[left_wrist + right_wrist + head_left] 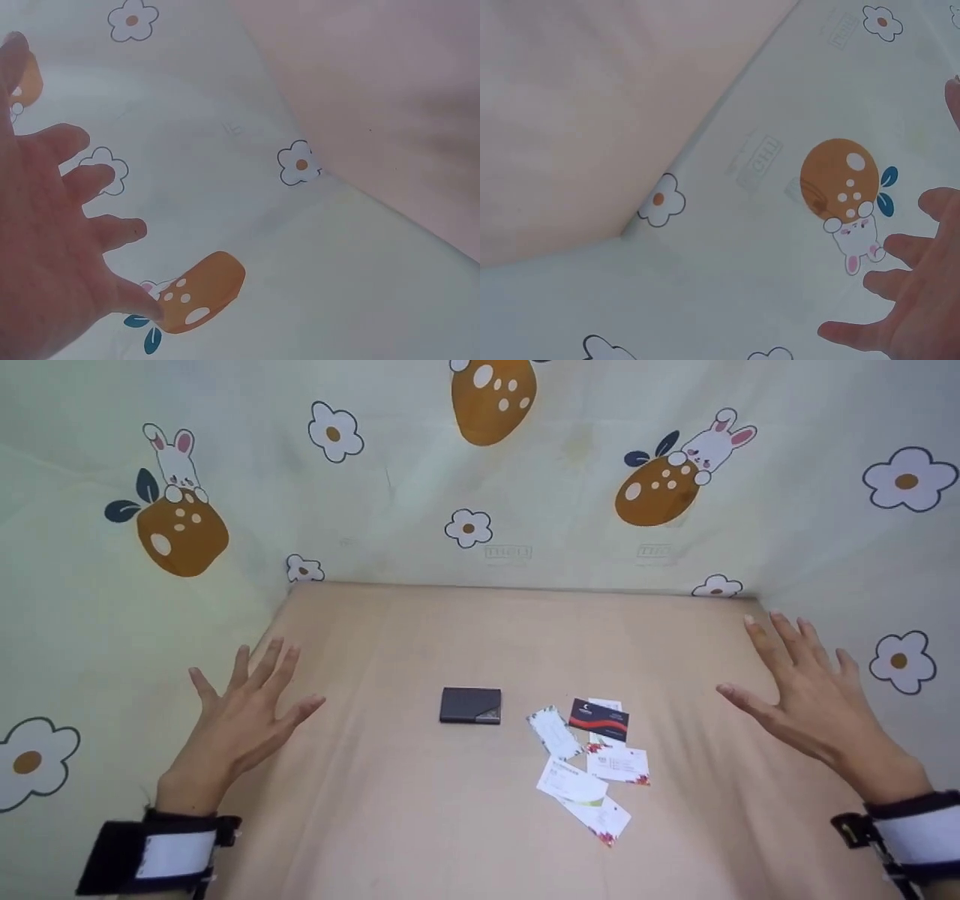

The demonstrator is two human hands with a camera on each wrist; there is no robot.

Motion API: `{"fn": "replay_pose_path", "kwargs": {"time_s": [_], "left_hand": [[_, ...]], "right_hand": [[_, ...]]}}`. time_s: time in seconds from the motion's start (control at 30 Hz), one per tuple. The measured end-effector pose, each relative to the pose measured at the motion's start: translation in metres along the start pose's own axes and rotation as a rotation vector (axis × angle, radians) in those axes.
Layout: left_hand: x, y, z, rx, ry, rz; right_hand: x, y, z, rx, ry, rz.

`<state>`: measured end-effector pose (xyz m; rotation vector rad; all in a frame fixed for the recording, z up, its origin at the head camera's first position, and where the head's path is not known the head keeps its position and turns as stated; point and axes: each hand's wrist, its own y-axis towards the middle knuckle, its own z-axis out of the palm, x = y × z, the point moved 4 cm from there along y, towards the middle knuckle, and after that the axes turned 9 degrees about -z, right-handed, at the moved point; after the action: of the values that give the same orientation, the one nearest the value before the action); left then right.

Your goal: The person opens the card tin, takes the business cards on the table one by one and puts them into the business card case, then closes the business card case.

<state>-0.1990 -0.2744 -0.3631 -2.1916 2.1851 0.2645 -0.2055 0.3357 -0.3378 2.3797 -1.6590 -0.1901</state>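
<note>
My left hand (244, 716) is held up at the left with its fingers spread, holding nothing. On the right side my right hand (814, 709) is raised in the same way, fingers apart and free of any object. Between them, near the middle of the table, lies a dark card holder (470, 706) that looks closed. To its right several cards lie loosely, some overlapping: a black card with a red stripe (598, 720) on top of a white one, and white cards with floral or green trim (572, 781). Both wrist views show only the spread hands against the patterned cloth.
The table (360, 795) has a light brown cover with soft folds. Patterned cloth (405, 495) with rabbits, fruit and flowers rises behind it and on both sides. A wrist strap (176, 851) sits on each forearm.
</note>
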Motion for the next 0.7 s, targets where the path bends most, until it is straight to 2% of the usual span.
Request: {"fn": "replay_pose_path", "kwargs": {"time_s": [0.4, 0.7], "left_hand": [[-0.014, -0.002, 0.001, -0.029, -0.006, 0.027], [-0.031, 0.002, -0.002, -0.07, -0.015, 0.053]], "right_hand": [[0.036, 0.015, 0.003, -0.042, -0.025, -0.095], [0.055, 0.025, 0.007, 0.003, -0.015, -0.14]]}}
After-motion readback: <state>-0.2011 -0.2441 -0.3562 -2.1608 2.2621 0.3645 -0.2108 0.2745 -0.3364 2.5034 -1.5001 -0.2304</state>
